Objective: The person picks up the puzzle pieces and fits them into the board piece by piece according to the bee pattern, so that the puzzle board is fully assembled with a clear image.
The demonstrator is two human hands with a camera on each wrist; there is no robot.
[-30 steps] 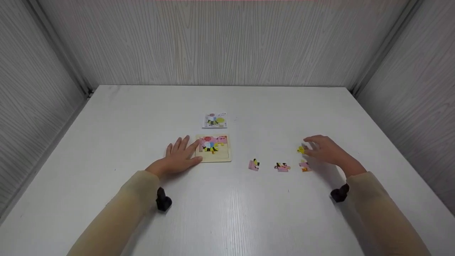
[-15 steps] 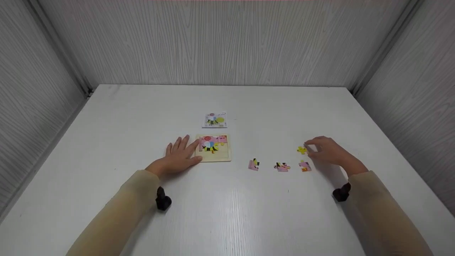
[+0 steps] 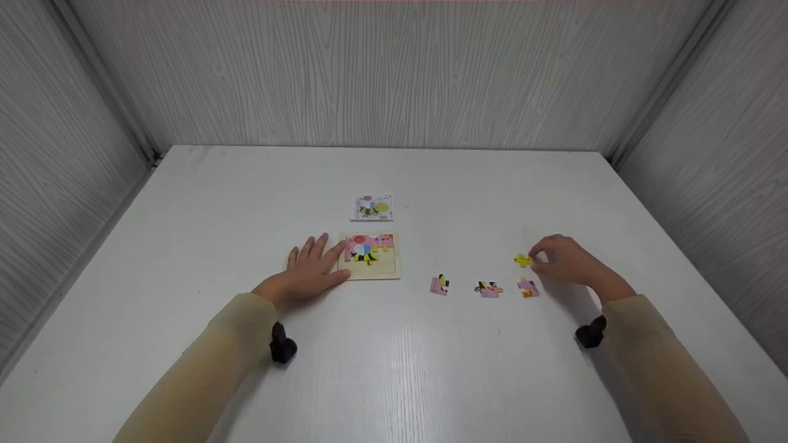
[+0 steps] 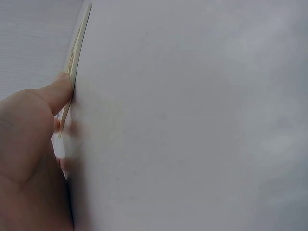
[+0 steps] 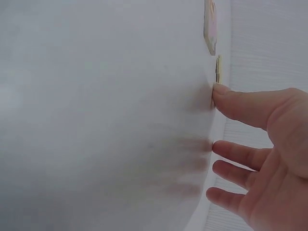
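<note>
A wooden puzzle board [image 3: 370, 257] with a partly filled pink and yellow picture lies at the table's middle. My left hand [image 3: 311, 267] lies flat on the table beside it, thumb against the board's left edge [image 4: 77, 43]. To the right, my right hand [image 3: 563, 258] hovers low over the table, and its thumb tip touches a small yellow puzzle piece [image 3: 522, 260]. In the right wrist view the thumb [image 5: 231, 98] meets the yellow piece [image 5: 218, 70] while the other fingers stay spread and off it. Three pink pieces [image 3: 439, 285], [image 3: 488, 288], [image 3: 527, 287] lie in a row.
A small picture card [image 3: 372, 208] lies just behind the board. The white table [image 3: 394, 381] is walled by grey wood-grain panels at the back and on both sides. Black wrist straps [image 3: 282, 346] sit on both sleeves.
My right hand's fingers have drawn in a little around the yellow piece, which stays in about the same spot. The left hand and the board have not moved.
</note>
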